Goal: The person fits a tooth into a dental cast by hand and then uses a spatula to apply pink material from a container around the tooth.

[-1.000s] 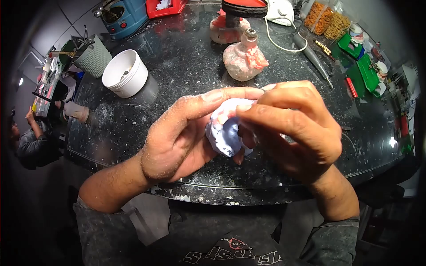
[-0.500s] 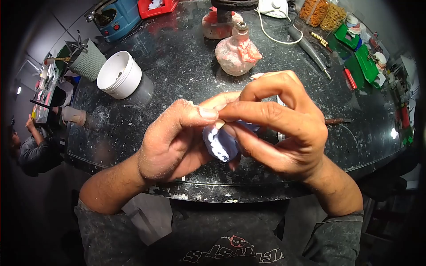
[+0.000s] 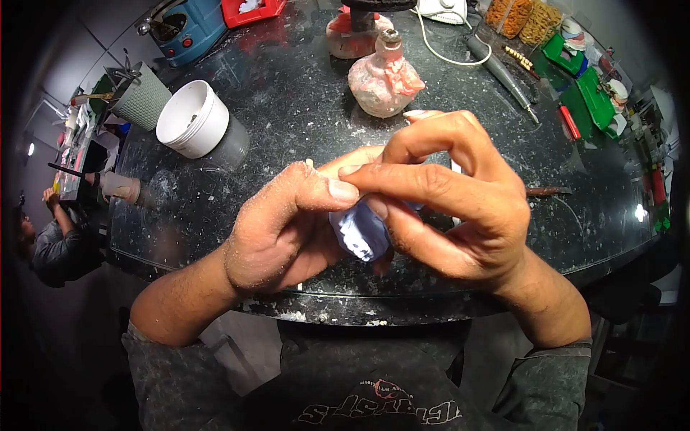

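Note:
A small lavender-blue dental cast point(image 3: 361, 233), with a rough whitish lower edge, is held between my hands above the table's front part. My left hand point(image 3: 277, 223) curls around its left side and back, dusted with pale powder. My right hand point(image 3: 460, 194) has its thumb against the cast's upper right. Its index fingertip lies beside my left thumb at the top of the cast. Whatever is between these fingertips is hidden. A tiny pale crumb point(image 3: 309, 163) shows at my left thumb. Behind my right hand, a white object is mostly covered.
Ahead stands a wax-smeared glass burner point(image 3: 384, 86). On the left are a white tub point(image 3: 192, 118) and a grey holder with tools point(image 3: 141, 100). A handpiece point(image 3: 503, 79) with its cord, a red tool point(image 3: 569, 122) and green trays point(image 3: 593, 97) lie right. Another person point(image 3: 57, 233) sits far left.
My right index fingertip has shifted slightly left and up. A small ivory-coloured piece that showed between the fingertips on the cast is now out of sight. The cast is nearly in place.

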Demonstrator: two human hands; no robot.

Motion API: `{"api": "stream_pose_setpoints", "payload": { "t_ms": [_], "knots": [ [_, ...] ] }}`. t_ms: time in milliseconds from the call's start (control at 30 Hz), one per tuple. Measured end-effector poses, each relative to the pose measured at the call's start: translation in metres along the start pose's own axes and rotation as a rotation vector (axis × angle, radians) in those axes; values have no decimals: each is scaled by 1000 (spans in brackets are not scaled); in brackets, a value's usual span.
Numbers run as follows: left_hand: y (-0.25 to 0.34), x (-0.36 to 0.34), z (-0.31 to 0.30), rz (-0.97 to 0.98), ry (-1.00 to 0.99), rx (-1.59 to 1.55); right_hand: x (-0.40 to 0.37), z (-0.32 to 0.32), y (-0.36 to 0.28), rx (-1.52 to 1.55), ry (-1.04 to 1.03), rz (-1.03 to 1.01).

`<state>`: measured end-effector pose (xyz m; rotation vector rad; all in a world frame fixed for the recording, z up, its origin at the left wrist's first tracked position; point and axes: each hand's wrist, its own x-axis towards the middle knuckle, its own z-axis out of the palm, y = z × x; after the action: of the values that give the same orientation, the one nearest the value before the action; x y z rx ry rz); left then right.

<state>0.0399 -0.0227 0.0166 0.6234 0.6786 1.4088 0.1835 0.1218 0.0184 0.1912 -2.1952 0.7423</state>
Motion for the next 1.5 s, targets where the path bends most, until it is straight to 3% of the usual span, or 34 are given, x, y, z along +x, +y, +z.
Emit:
{"api": "stream_pose_setpoints", "payload": {
  "t_ms": [300, 600, 967, 1033, 1233, 1500],
  "knots": [
    [-4, 2, -2, 25, -32, 58, 1, -2, 0, -101, 3, -71],
    [1, -2, -3, -37, -32, 10, 3, -2, 0, 113, -60, 48],
    [-1, 2, -2, -33, 7, 76, 2, -1, 1, -45, -7, 3],
    [-5, 4, -11, 20, -161, -52, 0, 0, 4, -41, 1, 4],
    [-3, 5, -10, 26, -135, 137, 0, 1, 5, -29, 27, -17],
    [-11, 3, -15, -28, -55, -16, -1, 0, 4, -6, -15, 28]
  ]
}}
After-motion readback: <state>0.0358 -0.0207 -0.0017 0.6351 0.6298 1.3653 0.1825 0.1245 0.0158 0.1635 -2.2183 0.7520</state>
